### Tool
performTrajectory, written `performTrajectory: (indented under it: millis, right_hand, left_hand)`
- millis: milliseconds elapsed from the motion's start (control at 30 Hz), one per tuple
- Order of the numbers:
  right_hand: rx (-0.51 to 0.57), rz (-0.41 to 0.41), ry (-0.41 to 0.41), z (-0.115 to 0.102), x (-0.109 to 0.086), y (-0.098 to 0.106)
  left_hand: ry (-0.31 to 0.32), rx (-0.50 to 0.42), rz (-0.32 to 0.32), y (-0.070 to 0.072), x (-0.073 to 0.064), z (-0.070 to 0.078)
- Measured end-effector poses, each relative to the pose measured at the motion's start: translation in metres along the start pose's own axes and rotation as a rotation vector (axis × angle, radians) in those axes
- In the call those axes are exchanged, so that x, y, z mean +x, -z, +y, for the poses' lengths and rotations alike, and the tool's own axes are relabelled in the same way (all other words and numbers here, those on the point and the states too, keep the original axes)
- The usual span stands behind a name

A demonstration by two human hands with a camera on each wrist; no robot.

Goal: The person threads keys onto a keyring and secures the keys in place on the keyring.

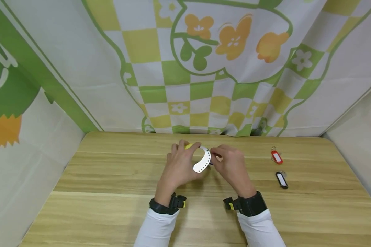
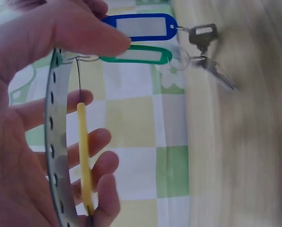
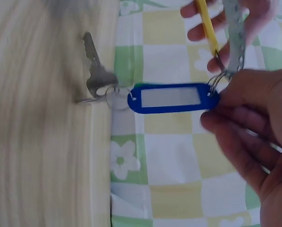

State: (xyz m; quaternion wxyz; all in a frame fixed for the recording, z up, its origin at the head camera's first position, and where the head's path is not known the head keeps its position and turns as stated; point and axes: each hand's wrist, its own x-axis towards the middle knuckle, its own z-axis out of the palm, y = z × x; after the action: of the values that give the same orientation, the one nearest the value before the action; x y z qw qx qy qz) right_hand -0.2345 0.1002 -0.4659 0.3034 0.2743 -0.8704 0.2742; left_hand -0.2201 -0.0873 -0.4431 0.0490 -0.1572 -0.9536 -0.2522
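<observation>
My left hand (image 1: pixel 180 164) grips a curved white plate (image 1: pixel 204 162) with a row of holes, which has a yellow tubular handle (image 2: pixel 84 146) on a thin wire. In the left wrist view, the thumb lies along the plate's top end while the other fingers curl behind the handle. Fingertips of my right hand (image 1: pixel 232 165) pinch the end of a blue key tag (image 3: pixel 171 98) by small metal rings at the plate's end. A green key tag (image 2: pixel 136 54) hangs beside the blue one. Metal keys (image 3: pixel 99 78) dangle from the tags' far ends.
On the wooden table (image 1: pixel 102 206), right of my hands, lie a red key tag (image 1: pixel 277 157) and a black key tag (image 1: pixel 282 180). A checkered, flower-printed curtain (image 1: pixel 201 99) stands along the table's back edge.
</observation>
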Motion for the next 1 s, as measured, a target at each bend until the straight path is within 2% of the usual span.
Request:
performTrajectory:
  millis: [100, 233, 333, 567, 700, 800, 1000]
  right_hand:
    - [0.043, -0.002, 0.032, 0.0028, -0.0007, 0.0014]
    - [0.089, -0.012, 0.009, 0.0054, -0.0015, 0.0016]
    - [0.125, -0.037, -0.059, 0.0053, -0.0017, 0.001]
    - [0.234, -0.119, -0.3, 0.0019, 0.0005, 0.0007]
    - [0.249, -0.154, -0.357, 0.0016, 0.0007, 0.0018]
    - [0.218, -0.156, -0.316, 0.0023, -0.0002, 0.0021]
    - [0.1, -0.093, -0.073, 0.0038, -0.0013, -0.0003]
  left_hand:
    - [0.004, -0.047, -0.033, 0.0019, -0.0005, -0.0021]
    - [0.012, -0.061, -0.026, 0.0032, -0.001, -0.0019]
    - [0.013, -0.024, 0.0, 0.003, -0.001, -0.0004]
    - [0.001, 0.084, 0.024, 0.0007, 0.001, 0.0014]
    - [-0.003, 0.156, 0.033, -0.0017, 0.002, 0.003]
    - [-0.002, 0.181, 0.043, -0.0038, 0.0022, 0.0044]
    - [0.009, 0.149, 0.022, -0.0042, -0.0002, 0.0046]
